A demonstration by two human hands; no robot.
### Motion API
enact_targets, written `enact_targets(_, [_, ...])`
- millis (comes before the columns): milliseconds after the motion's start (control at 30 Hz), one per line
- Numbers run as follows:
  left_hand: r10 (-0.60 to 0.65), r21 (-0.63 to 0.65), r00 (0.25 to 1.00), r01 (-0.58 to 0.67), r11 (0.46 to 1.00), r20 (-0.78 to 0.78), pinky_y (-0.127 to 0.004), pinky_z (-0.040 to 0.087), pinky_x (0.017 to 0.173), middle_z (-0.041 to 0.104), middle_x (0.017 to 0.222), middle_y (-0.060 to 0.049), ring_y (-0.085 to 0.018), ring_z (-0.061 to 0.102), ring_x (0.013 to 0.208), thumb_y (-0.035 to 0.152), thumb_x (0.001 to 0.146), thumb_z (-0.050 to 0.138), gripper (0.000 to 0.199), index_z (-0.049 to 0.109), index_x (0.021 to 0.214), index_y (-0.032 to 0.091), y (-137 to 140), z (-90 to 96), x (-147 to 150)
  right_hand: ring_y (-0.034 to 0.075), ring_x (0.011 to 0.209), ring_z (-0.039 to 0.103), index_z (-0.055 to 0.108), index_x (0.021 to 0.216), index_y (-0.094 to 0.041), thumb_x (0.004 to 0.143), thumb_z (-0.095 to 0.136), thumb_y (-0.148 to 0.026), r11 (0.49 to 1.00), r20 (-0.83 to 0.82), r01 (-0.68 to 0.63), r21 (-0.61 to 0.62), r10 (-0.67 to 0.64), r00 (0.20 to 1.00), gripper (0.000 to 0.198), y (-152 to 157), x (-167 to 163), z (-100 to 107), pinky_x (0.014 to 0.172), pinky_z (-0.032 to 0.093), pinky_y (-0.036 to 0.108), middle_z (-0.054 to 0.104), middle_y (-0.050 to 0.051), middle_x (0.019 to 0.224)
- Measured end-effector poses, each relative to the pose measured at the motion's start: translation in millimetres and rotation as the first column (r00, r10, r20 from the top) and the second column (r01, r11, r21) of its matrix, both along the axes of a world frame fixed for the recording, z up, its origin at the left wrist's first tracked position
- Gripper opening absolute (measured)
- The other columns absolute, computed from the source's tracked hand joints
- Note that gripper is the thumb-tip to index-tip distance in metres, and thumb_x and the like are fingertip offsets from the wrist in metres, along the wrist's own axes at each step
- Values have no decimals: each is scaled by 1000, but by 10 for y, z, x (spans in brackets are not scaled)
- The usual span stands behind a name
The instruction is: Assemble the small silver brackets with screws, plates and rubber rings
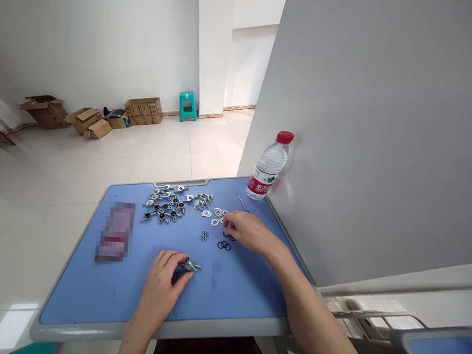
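Observation:
My left hand point(165, 279) is closed around a small metal fitting point(190, 264) with prongs, resting low over the front middle of the table. My right hand point(248, 231) reaches over the right side, fingers curled and a little apart. Its fingertips are at the flat metal flange plates point(215, 222), and I cannot see anything held between them. Black rubber O-rings point(224, 246) lie just below that hand, some partly under it. A little pile of small screws or nuts point(204, 235) sits between the two hands.
Several metal fittings point(163, 207), some with black inserts, are heaped at the table's back left. A blurred purple packet point(114, 232) lies left. A water bottle point(268, 166) stands at the back right by a grey panel, near a thin screwdriver-like tool point(242, 202).

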State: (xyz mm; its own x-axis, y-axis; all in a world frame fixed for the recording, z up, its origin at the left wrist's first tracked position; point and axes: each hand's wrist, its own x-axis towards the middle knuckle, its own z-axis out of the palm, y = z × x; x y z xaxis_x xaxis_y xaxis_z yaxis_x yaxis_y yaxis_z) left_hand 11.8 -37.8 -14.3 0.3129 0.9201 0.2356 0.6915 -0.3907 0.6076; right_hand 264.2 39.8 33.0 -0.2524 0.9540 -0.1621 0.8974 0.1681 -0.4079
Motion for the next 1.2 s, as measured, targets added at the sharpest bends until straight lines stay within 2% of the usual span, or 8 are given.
enact_targets(167, [-1,-23,1000,1,1000,9,-40,53,81,65,99,-6,-24,59,94,23,90,57,16,62,104,23,5,-8,2,17,74,58,67,85,-20,81,64,-12,999,42,13,-31,-12,999,9,18,-10,-11,56,28,25,68,4,86])
enact_targets(367, [-12,-2,1000,12,1000,0,-39,53,81,65,99,-5,-23,59,93,22,89,58,15,62,104,23,13,-9,2,16,72,57,65,72,-20,80,58,-4,999,43,-12,-51,14,999,19,24,-44,-19,55,28,25,68,2,80])
enact_targets(533, [-15,12,1000,15,1000,3,-39,53,80,66,98,-5,-23,60,92,23,90,57,14,61,103,23,10,-4,2,16,73,57,65,78,-20,83,55,-5,999,31,-14,-42,15,999,19,30,-15,-43,57,29,25,69,3,85])
enact_targets(700, [-16,20,1000,16,1000,3,-37,53,80,65,98,-5,-23,60,92,24,91,57,14,61,104,23,9,-19,-5,16,75,58,67,86,-21,82,65,-14,998,12,-31,-55,31,999,9,27,34,-46,58,31,25,68,2,88])
enact_targets(900, [-11,31,1000,11,999,-5,-37,53,79,65,98,-5,-22,60,92,24,92,55,14,61,104,23,8,-19,-7,16,72,56,66,77,-19,78,63,-7,996,0,-19,-82,19,1000,12,42,1,-56,56,29,25,67,2,81])
enact_targets(1067, [-20,51,1000,20,998,-2,-37,53,78,65,97,-5,-22,60,91,24,92,55,14,61,105,22,8,-13,-1,14,69,55,66,76,-19,81,58,-10,997,-77,-18,-69,12,997,14,20,-11,-2,58,32,24,67,1,78])
enact_targets(1200, [-39,74,999,39,997,5,-37,53,79,65,97,-6,-22,59,90,24,93,54,13,61,104,22,8,-12,2,14,68,57,69,76,-19,82,57,-13,989,-301,-137,-59,113,947,15,-87,-87,79,61,38,24,67,0,75])
